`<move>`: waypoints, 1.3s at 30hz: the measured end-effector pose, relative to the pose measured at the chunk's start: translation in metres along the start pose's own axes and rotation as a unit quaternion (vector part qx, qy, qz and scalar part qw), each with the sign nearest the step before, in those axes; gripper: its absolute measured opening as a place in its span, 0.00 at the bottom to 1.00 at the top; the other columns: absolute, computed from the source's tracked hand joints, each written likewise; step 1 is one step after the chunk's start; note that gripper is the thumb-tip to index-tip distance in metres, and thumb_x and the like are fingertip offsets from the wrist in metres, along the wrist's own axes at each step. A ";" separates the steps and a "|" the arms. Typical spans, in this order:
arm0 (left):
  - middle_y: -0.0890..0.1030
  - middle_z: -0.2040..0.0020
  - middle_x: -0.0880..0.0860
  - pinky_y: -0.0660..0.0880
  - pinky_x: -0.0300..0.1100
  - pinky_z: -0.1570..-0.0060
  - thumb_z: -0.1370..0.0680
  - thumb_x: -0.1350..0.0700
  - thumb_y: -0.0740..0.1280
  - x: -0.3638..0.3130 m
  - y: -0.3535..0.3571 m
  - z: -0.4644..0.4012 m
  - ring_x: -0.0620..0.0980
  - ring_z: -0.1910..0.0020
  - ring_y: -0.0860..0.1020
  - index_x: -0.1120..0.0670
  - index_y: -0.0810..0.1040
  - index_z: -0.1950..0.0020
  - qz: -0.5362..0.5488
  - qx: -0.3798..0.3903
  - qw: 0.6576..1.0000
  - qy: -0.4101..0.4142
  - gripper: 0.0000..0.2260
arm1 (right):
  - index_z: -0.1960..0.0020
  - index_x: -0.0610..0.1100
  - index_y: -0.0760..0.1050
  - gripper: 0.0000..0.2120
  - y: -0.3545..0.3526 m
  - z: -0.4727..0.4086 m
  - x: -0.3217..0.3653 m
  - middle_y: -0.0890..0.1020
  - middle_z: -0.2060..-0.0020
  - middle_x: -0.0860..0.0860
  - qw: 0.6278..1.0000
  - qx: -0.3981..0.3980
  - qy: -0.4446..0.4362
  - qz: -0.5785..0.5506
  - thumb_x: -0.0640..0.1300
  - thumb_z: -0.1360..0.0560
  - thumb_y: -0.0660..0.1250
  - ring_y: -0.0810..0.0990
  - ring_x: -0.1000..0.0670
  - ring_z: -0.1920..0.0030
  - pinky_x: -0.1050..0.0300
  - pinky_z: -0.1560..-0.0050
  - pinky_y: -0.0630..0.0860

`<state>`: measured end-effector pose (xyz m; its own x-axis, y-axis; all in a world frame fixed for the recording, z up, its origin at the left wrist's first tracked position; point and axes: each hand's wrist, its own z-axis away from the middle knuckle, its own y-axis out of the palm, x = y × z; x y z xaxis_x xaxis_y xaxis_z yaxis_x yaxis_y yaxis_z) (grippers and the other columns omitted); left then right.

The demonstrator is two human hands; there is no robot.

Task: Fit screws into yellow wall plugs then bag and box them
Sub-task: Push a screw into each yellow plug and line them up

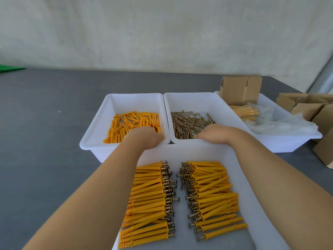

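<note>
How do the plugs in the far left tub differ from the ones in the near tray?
The far left tub holds bare yellow plugs in a loose jumble; the near tray holds plugs with screws fitted, heads showing. The tray's plugs lie in two neat rows, heads toward the middle; the tub's point every way. Both are yellow, in white containers.

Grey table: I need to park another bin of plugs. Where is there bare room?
The grey table is bare left of the plug bin, and behind the plug bin and the screw bin up to the wall. The right side is crowded: a third bin with bagged plugs and a cardboard box, then more boxes beyond it.
</note>
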<state>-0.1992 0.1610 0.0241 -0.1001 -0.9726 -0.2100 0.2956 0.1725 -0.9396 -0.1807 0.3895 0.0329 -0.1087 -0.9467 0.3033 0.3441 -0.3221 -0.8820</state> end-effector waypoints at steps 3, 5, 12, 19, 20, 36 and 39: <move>0.80 0.56 0.58 0.72 0.47 0.56 0.18 0.46 0.56 0.003 0.001 -0.001 0.52 0.58 0.76 0.55 0.77 0.59 0.026 -0.038 0.998 0.035 0.18 | 0.51 0.40 0.84 0.17 0.001 0.003 -0.006 0.82 0.55 0.48 0.994 -0.061 -0.056 -0.073 0.53 0.21 0.66 0.78 0.49 0.52 0.55 0.53 0.71; 0.71 0.70 0.53 0.67 0.43 0.65 0.18 0.46 0.58 0.006 0.001 0.000 0.49 0.68 0.69 0.53 0.68 0.68 0.054 -0.058 0.995 0.055 0.20 | 0.56 0.45 0.84 0.12 -0.001 0.007 -0.011 0.81 0.60 0.55 0.985 -0.075 -0.087 -0.125 0.52 0.23 0.69 0.77 0.55 0.55 0.60 0.57 0.69; 0.78 0.73 0.54 0.70 0.42 0.69 0.23 0.39 0.66 0.012 0.001 0.005 0.50 0.72 0.74 0.60 0.79 0.67 0.235 -0.241 0.938 0.079 0.26 | 0.59 0.52 0.84 0.05 0.008 0.011 -0.017 0.83 0.68 0.59 0.939 -0.211 -0.132 -0.237 0.51 0.25 0.73 0.78 0.61 0.65 0.64 0.62 0.70; 0.70 0.72 0.51 0.66 0.41 0.70 0.23 0.37 0.64 0.006 0.004 0.006 0.49 0.71 0.70 0.59 0.83 0.57 0.127 -0.106 0.981 0.103 0.25 | 0.60 0.49 0.81 0.09 0.011 0.011 -0.012 0.84 0.66 0.54 0.870 -0.333 -0.134 -0.337 0.45 0.21 0.68 0.84 0.59 0.65 0.72 0.68 0.71; 0.69 0.72 0.51 0.64 0.41 0.70 0.23 0.38 0.65 0.006 0.004 0.007 0.48 0.71 0.69 0.59 0.83 0.57 0.126 -0.116 0.979 0.107 0.24 | 0.59 0.47 0.81 0.09 0.011 0.012 -0.010 0.85 0.64 0.52 0.866 -0.334 -0.138 -0.346 0.45 0.21 0.67 0.85 0.57 0.64 0.70 0.66 0.73; 0.72 0.70 0.45 0.72 0.45 0.67 0.15 0.50 0.53 -0.015 -0.008 0.035 0.43 0.70 0.72 0.49 0.75 0.40 0.430 -0.405 0.780 0.208 0.12 | 0.49 0.50 0.81 0.11 0.009 0.020 0.009 0.86 0.54 0.52 0.807 -0.396 -0.185 -0.398 0.36 0.25 0.72 0.85 0.54 0.53 0.58 0.49 0.81; 0.69 0.72 0.46 0.67 0.36 0.71 0.14 0.51 0.52 -0.024 -0.006 0.047 0.41 0.73 0.67 0.53 0.75 0.47 0.476 -0.318 0.778 0.259 0.13 | 0.44 0.49 0.78 0.11 0.009 0.023 0.013 0.87 0.59 0.50 0.769 -0.403 -0.194 -0.457 0.35 0.22 0.68 0.86 0.55 0.59 0.64 0.59 0.80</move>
<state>-0.1540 0.1755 0.0470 -0.5423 -0.1912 -0.8181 -0.0433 0.9788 -0.2000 -0.1572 0.3748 0.0377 0.3791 -0.2989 0.8758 -0.4173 -0.8999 -0.1265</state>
